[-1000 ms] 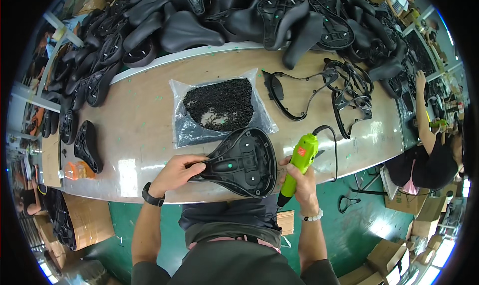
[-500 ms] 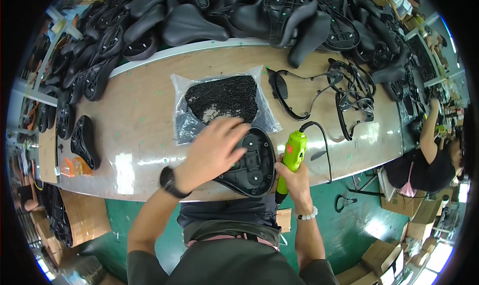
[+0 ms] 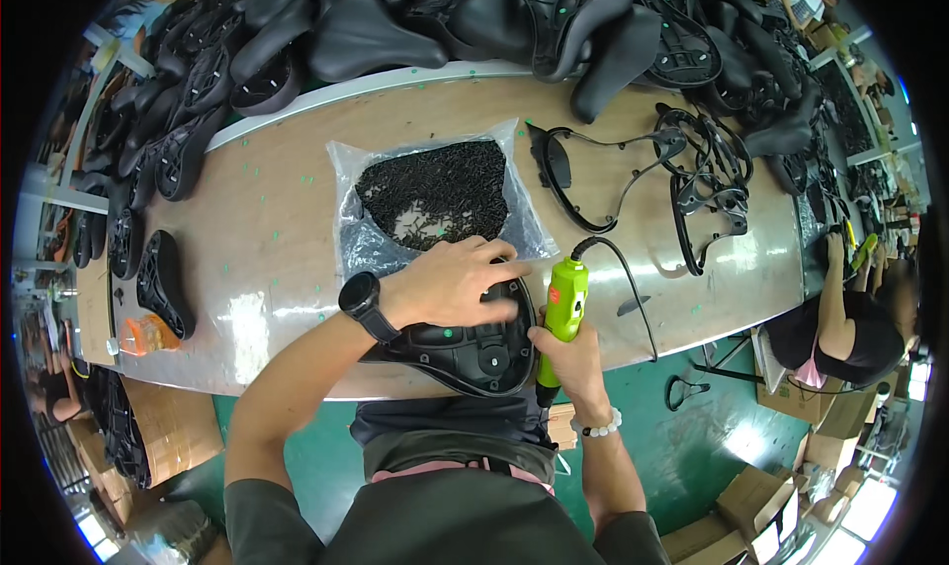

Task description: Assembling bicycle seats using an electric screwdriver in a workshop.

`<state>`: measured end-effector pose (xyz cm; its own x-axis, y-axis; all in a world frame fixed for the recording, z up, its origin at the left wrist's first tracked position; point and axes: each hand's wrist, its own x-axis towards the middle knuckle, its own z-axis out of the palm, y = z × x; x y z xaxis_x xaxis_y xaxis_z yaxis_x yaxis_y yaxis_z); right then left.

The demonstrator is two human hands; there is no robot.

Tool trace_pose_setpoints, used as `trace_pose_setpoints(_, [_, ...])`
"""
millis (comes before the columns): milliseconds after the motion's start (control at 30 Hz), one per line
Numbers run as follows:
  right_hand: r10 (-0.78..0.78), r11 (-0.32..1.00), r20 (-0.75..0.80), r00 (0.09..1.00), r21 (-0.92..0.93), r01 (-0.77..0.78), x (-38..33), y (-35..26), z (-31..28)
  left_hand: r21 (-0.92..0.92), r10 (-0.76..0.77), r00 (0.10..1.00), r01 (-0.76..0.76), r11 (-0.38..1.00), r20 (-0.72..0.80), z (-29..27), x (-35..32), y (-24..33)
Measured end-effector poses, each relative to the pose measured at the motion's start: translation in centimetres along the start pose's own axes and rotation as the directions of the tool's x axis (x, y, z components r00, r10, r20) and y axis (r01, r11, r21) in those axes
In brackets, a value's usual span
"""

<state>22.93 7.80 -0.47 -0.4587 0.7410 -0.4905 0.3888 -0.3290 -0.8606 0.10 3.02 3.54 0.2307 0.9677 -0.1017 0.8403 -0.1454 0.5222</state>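
Black moulded-plastic saddle base (image 3: 445,355): lying underside up at the near edge of the tan, glossy-topped table (image 3: 287,219), broad end toward the right, partly hidden beneath the left hand (image 3: 445,282); could rock or slip over the edge if pressed unevenly, with no firm grip on the rim visible.
Bright-green, round-bodied power driver (image 3: 565,303): held upright beside the broad end, dark tip downward near the table's edge; might scuff the saddle base or catch clothing if swung low or started too soon.
Thin black cable (image 3: 633,288): arching from the driver's upper end down to the near edge; could snag and tug the driver off line.
Small black screw-like pieces (image 3: 460,184): heaped in an open, clear plastic bag (image 3: 348,244) just beyond the saddle base; liable to scatter or drop into the hollows if knocked by the left wrist.
Left fingers (image 3: 502,270): half-curled, gaps showing between, above the broad end; tips blurred, so impossible to tell whether touching the saddle base or pinching a piece.
Right fingers: wrapped closely around the driver's lower body, thumb along the left side; belonging to the right hand (image 3: 576,365), just beside the saddle base.
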Motion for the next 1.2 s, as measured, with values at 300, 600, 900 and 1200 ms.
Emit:
trace_pose_setpoints(300, [-0.011,0.997,0.032,0.999,-0.074,0.013,-0.1,0.2,-0.3,0.053,0.075,0.996,-0.078,0.996,0.050,1.4,-0.2,-1.2])
trace_pose_setpoints(600, [-0.501,0.444,-0.165,0.849,0.793,0.417,-2.3,-8.2,-1.3,0.065,0.122,0.992,-0.124,0.990,0.034,1.8,-0.2,-1.6])
trace_pose_setpoints(900, [-0.636,0.522,-0.172,0.753,0.623,0.583,1.2,-8.6,2.2,0.062,0.121,0.993,-0.122,0.991,0.019,2.2,-0.2,-1.9])
trace_pose_setpoints(1200, [-0.708,0.595,0.045,0.705,0.575,0.561,2.1,-8.3,2.9,0.049,0.149,0.989,-0.149,0.988,0.012,2.3,0.0,-2.1])
